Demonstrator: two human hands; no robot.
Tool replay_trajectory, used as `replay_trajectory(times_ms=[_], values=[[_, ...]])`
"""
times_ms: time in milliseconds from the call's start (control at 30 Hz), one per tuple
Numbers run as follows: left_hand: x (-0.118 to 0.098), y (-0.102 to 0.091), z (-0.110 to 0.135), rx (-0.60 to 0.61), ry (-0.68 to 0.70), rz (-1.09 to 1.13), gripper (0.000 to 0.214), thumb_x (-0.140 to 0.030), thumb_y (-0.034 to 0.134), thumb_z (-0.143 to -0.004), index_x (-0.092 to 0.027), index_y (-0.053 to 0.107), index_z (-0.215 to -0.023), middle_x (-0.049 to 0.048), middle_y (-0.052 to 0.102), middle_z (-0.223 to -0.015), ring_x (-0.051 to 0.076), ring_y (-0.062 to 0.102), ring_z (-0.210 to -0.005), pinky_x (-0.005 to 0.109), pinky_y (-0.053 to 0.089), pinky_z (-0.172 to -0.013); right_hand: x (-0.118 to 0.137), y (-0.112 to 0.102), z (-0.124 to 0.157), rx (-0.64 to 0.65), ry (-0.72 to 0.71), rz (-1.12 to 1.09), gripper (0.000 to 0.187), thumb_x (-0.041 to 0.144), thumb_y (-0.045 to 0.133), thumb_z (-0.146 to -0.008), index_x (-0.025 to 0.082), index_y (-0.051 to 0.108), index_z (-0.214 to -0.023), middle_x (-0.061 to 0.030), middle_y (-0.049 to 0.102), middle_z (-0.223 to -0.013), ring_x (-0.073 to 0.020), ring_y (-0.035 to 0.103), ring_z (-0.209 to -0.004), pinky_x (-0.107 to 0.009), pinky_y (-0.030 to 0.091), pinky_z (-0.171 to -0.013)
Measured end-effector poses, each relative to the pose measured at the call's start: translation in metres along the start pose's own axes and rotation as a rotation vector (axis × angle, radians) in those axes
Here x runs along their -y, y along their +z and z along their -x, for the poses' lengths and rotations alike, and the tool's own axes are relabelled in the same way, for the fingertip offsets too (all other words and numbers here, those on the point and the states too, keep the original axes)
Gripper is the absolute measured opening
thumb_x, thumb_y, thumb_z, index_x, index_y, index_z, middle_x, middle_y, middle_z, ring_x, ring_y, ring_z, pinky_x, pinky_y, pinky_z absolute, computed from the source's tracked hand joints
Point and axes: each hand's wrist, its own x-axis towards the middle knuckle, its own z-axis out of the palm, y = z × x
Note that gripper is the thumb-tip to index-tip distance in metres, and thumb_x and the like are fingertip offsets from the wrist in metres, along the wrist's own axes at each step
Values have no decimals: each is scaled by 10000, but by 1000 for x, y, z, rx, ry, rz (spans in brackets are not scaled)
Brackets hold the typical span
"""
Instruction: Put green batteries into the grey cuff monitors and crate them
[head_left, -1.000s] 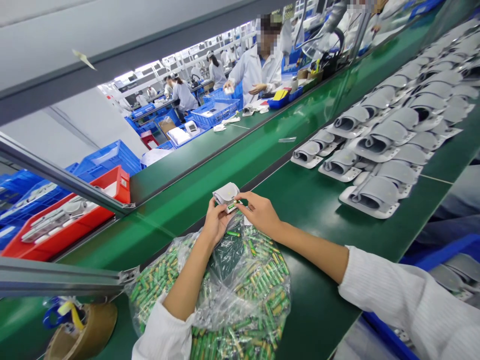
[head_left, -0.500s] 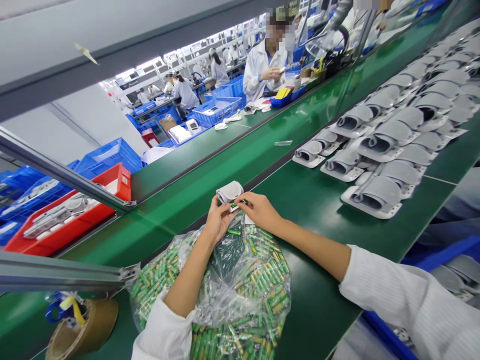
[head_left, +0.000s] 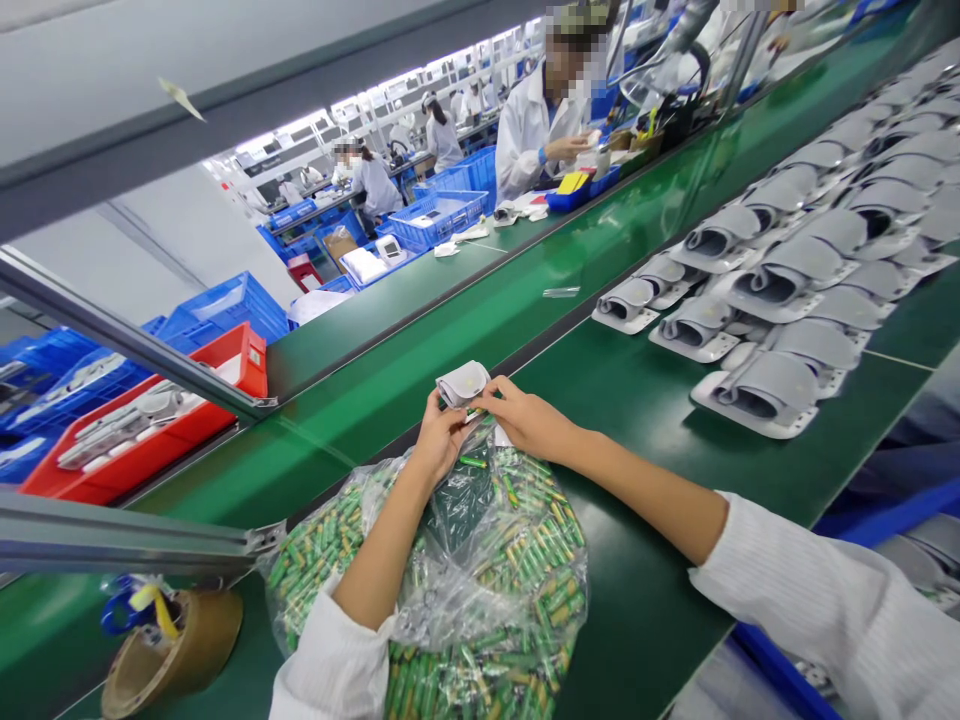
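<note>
Bag [head_left: 439,605] front centre on near worktop [head_left: 637,560], batteries [head_left: 536,550] in it. Tape roll [head_left: 206,640] left of bag, scissors [head_left: 117,612] in roll. Cuff [head_left: 463,382] at bag's far end, between left hand [head_left: 438,442] and right hand [head_left: 531,422]. More cuffs [head_left: 780,385] in rows, right. Belt [head_left: 420,368] behind worktop. Beyond belt: bin [head_left: 259,368] at left, crates [head_left: 217,308] behind it; far worktop [head_left: 337,335] centre, co-worker [head_left: 529,135] behind that.

1 head view, tilted, facing forward-down
</note>
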Motion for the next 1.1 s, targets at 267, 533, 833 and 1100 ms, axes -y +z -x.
replay_trajectory(times_ms=[267,533,833,1100], values=[[0,1,3,30,11,-26,646,-125,823,-667,-270,558,-1238,18,734,-1041,203,733,-957,454,607,-1017,6,8,-2,-222,-10,-18,271,248,507,-1114,234,726,-1272,-112,757,-1231,-237,751,-1085,-356,621,-913],[3,1,4,60,39,-27,752,-192,934,-654,-279,548,-1293,1,740,-1006,178,728,-948,395,588,-1019,9,13,-2,-183,38,100,283,244,526,-1114,238,746,-1293,-106,784,-1266,-242,749,-1102,-344,608,-901],[5,2,5,99,56,-24,835,-223,1008,-642,-271,559,-1344,57,774,-1088,202,750,-1039,367,571,-1050,6,13,-2,-173,70,159,267,330,579,-1110,208,798,-1022,-96,805,-1057,-224,730,-947,-309,540,-789],[1,0,3,91,69,-43,918,-227,1021,-581,-282,542,-1362,20,774,-1022,197,749,-954,365,585,-971,23,-1,-7,-411,169,-275,430,454,528,-1110,187,712,-828,-37,691,-766,-157,598,-683,-291,438,-682]])
